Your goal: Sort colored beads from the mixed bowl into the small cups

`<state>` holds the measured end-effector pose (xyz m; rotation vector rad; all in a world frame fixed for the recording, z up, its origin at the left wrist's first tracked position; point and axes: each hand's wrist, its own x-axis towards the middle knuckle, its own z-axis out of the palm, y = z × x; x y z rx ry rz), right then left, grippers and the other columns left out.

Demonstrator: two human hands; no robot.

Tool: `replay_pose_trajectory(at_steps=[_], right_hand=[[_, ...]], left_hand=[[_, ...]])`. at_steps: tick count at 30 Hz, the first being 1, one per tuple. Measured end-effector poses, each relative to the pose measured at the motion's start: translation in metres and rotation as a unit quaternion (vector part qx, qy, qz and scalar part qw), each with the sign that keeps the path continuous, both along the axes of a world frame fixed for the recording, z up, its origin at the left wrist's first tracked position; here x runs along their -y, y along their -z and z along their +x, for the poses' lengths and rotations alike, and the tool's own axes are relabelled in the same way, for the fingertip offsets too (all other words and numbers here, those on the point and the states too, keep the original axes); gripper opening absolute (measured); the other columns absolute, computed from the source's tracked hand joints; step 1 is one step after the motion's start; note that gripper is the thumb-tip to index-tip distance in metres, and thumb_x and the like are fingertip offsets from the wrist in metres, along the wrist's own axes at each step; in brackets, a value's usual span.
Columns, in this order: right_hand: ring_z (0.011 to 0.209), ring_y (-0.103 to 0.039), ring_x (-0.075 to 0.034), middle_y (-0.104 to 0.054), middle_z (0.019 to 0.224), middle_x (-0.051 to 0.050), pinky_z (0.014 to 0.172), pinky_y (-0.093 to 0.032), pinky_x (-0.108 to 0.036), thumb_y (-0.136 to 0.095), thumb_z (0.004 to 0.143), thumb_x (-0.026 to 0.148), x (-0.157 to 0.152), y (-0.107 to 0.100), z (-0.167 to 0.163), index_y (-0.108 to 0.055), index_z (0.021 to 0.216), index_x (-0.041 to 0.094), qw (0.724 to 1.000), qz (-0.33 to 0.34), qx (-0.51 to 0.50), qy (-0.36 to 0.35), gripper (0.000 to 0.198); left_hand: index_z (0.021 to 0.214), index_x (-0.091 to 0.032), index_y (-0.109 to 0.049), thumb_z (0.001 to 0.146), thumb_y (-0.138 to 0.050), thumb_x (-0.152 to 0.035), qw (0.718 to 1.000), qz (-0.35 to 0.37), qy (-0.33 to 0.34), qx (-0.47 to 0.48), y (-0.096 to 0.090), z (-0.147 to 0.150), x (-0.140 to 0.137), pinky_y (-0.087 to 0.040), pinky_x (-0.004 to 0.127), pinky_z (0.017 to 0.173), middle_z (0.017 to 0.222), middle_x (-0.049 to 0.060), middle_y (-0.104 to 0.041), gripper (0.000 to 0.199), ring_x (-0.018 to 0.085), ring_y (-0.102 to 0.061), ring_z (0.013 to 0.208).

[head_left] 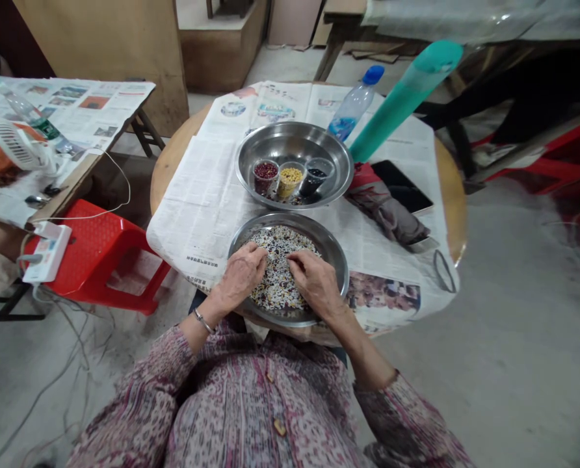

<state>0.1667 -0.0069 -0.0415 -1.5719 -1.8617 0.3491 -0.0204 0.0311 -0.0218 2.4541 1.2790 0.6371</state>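
In front of me a steel basin (339, 253) holds a spread layer of mixed grains (277, 279), mostly white with dark and yellow ones among them. Over its left side is my left hand (244, 270), fingers curled and tips pressed together at the grains. My right hand (316, 279) is pinched over the right side; what either pinch holds is too small to name. Behind stands a second steel basin (339, 159) with three clear cups: one of red beans (265, 172), one of yellow beans (289, 177), one of black beans (315, 177).
Newspaper (187, 214) covers the round table. Toward the right are a blue-capped bottle (351, 107), a tall green tube-like object (402, 104), a folded umbrella (387, 211) and a dark tablet-like object (402, 185). A red stool (99, 253) bearing a power strip (49, 252) stands left.
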Motion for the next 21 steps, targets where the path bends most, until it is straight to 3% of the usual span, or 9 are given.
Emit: replay_pose_trajectory(at_steps=[5,10,14,17,21], right_hand=[[0.083,-0.068,-0.023,-0.073,0.089,-0.008,0.078,-0.052,-0.036,-0.051,0.091,0.026,-0.005,-0.007,-0.003,-0.067,0.089,0.021,1.0,-0.003,-0.029,-0.003,0.017],[0.077,-0.067,-0.02,-0.074,0.085,-0.006,0.076,-0.051,-0.034,-0.056,0.087,0.027,-0.037,-0.037,-0.003,-0.07,0.087,0.021,0.995,0.016,-0.096,0.031,0.015],[0.07,-0.064,-0.017,-0.074,0.081,-0.004,0.073,-0.052,-0.033,-0.059,0.086,0.03,-0.058,-0.056,-0.002,-0.07,0.086,0.02,0.987,0.037,-0.143,0.068,0.015],[0.069,-0.064,-0.016,-0.074,0.081,-0.004,0.072,-0.052,-0.033,-0.059,0.086,0.032,-0.053,-0.051,0.0,-0.07,0.085,0.019,0.984,0.036,-0.156,0.084,0.017],[0.07,-0.064,-0.017,-0.074,0.082,-0.004,0.071,-0.052,-0.033,-0.057,0.087,0.032,-0.029,-0.03,0.004,-0.07,0.088,0.019,0.981,0.001,-0.165,0.104,0.019]], left_hand=[[0.107,-0.016,-0.066,0.094,-0.05,-0.005,0.998,-0.01,0.032,0.047,0.002,-0.002,-0.006,-0.056,0.032,0.088,0.096,0.005,-0.068,0.023,0.017,-0.065,0.09],[0.088,-0.016,-0.069,0.09,-0.055,-0.004,0.994,0.005,0.023,0.11,-0.016,0.007,-0.043,-0.055,0.029,0.079,0.086,0.004,-0.069,0.018,0.014,-0.065,0.079],[0.081,-0.016,-0.07,0.085,-0.054,-0.002,0.994,0.007,0.012,0.109,-0.027,0.011,-0.064,-0.053,0.029,0.076,0.079,0.003,-0.068,0.022,0.014,-0.063,0.076],[0.086,-0.017,-0.071,0.085,-0.052,-0.003,0.995,-0.016,0.016,0.096,-0.02,0.009,-0.058,-0.054,0.029,0.076,0.083,0.004,-0.069,0.023,0.014,-0.064,0.077],[0.093,-0.018,-0.071,0.088,-0.056,-0.008,0.996,-0.041,0.06,0.057,-0.008,0.008,-0.037,-0.056,0.032,0.083,0.087,0.004,-0.068,0.019,0.016,-0.065,0.085]])
